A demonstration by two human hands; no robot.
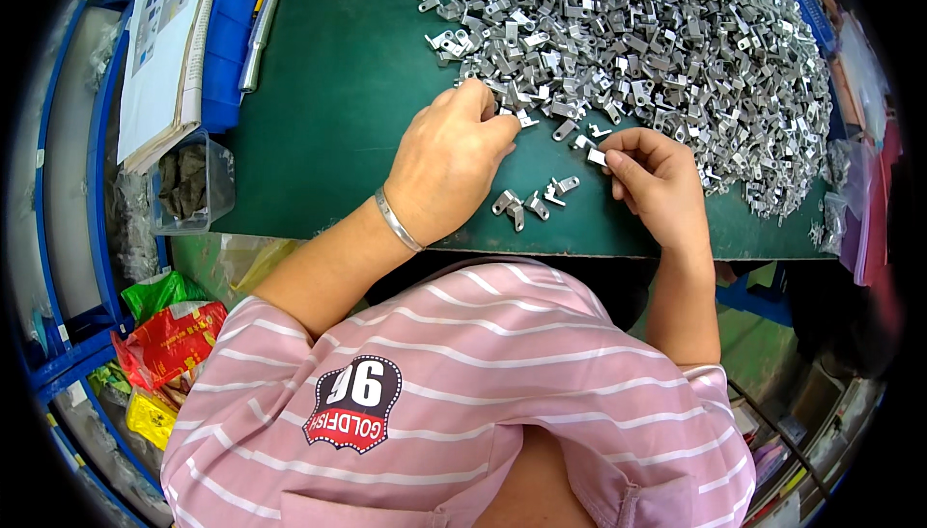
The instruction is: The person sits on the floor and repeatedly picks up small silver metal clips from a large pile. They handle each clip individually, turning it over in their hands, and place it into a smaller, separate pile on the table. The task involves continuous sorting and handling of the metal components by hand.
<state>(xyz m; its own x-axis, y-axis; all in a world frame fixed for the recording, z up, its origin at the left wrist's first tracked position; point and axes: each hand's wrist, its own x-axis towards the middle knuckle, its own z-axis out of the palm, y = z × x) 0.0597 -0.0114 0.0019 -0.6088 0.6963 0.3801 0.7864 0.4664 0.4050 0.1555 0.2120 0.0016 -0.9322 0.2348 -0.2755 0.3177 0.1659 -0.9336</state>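
A large heap of small silvery metal brackets [628, 36] covers the far and right part of the green tabletop [328, 65]. My left hand [449, 156], a metal bangle on its wrist, is at the heap's near left edge. Its fingers are curled down among the brackets, and the fingertips are hidden, so what they hold does not show. Between thumb and fingers, my right hand [661, 180] pinches one small metal bracket [598, 157] just in front of the heap. A few loose brackets [536, 204] lie between my hands, close to the table's front edge.
On the left stand a blue bin [220, 55], an open booklet [159, 45] and a clear plastic tub [220, 185] with dark cloth in it. Blue shelving [43, 190] rises beyond them. Coloured plastic bags [174, 345] lie below. Pinkish sheets [874, 200] hang at the right.
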